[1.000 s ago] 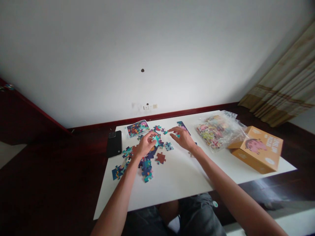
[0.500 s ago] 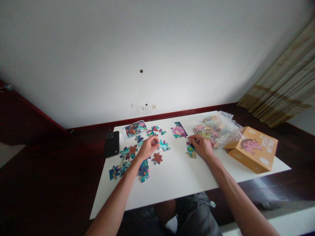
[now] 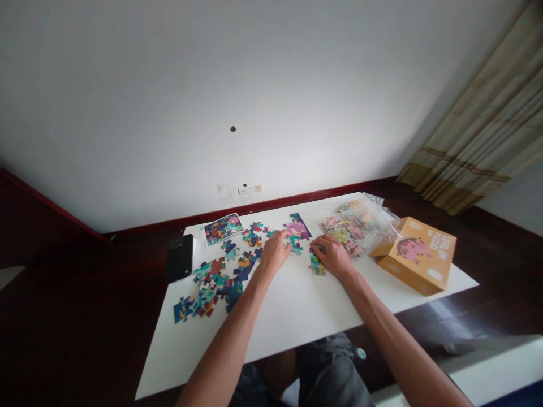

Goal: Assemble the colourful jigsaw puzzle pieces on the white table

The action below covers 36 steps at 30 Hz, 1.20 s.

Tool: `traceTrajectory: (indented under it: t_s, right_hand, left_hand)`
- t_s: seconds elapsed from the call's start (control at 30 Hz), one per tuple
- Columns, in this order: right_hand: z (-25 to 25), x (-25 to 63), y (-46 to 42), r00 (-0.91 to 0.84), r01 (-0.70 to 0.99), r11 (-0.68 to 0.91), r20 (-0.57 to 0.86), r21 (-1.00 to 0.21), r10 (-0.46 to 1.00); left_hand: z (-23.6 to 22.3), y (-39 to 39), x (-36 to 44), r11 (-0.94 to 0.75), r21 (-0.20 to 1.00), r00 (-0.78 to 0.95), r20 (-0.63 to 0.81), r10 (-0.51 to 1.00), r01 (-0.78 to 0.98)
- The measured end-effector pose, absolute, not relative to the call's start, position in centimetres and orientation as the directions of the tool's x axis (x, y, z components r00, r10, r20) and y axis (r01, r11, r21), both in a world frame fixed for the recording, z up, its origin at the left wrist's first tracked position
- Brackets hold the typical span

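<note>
My left hand (image 3: 275, 252) is at the middle of the white table (image 3: 292, 308), its fingertips against a teal jigsaw piece (image 3: 294, 245). Just beyond lies a joined pink-and-purple puzzle section (image 3: 298, 227). My right hand (image 3: 333, 256) rests with its fingers by a small joined strip of green and yellow pieces (image 3: 316, 264), partly covering it. Many loose blue and teal pieces (image 3: 216, 280) spread to the left of my left forearm. Whether either hand grips a piece is hidden by the fingers.
A printed picture card (image 3: 223, 229) lies at the table's far left, next to a black phone (image 3: 179, 258). On the right sit a clear plastic bag of puzzle pieces (image 3: 354, 227) and an orange cardboard box (image 3: 418, 255). The table's front edge is above my knees.
My hands have moved closer together, the left going right towards the pink section and the right going left. The whole view has shifted slightly as my head turned.
</note>
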State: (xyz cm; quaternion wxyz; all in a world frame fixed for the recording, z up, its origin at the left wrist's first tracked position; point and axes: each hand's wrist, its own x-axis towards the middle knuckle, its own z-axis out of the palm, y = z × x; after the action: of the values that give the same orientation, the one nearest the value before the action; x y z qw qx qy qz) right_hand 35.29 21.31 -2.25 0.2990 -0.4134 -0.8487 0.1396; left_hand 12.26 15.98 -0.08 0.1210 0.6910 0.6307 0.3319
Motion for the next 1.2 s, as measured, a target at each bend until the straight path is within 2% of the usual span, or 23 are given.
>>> traceTrajectory:
  t_s: [0.07,0.17,0.43,0.6,0.8,0.93,1.2]
  right_hand:
    - [-2.1,35.2,21.2,-0.471,0.614,0.62,0.403,-0.489,0.785]
    - [-1.9,35.1,21.1,-0.473,0.611,0.622,0.405,-0.489,0.783]
    - [-1.6,35.1,21.0,-0.492,0.594,0.621,0.38,-0.511,0.783]
    - [-1.4,35.2,20.9,-0.506,0.567,0.629,0.379,-0.531,0.775]
    - [-1.5,35.4,21.0,-0.504,0.565,0.624,0.372,-0.54,0.779]
    - [-1.4,35.6,21.0,-0.492,0.603,0.605,0.355,-0.519,0.795]
    - [-1.4,37.0,19.0,-0.492,0.709,0.593,0.336,-0.381,0.803]
  left_hand:
    - [0.0,15.7,12.4,-0.213,0.494,0.017,0.37,0.929,0.843]
    - [0.0,15.1,12.3,-0.285,0.417,0.115,0.386,0.915,0.863]
    - [-0.6,14.7,12.5,-0.282,0.386,0.182,0.276,0.944,0.879]
    - [-0.5,14.5,13.2,-0.287,0.328,0.204,0.265,0.942,0.9]
    - [-0.8,14.5,13.6,-0.305,0.321,0.227,0.259,0.939,0.896]
    - [-0.5,14.3,13.9,-0.28,0.302,0.206,0.254,0.945,0.911]
    - [-0.4,13.7,14.9,-0.273,0.243,0.199,0.289,0.936,0.931]
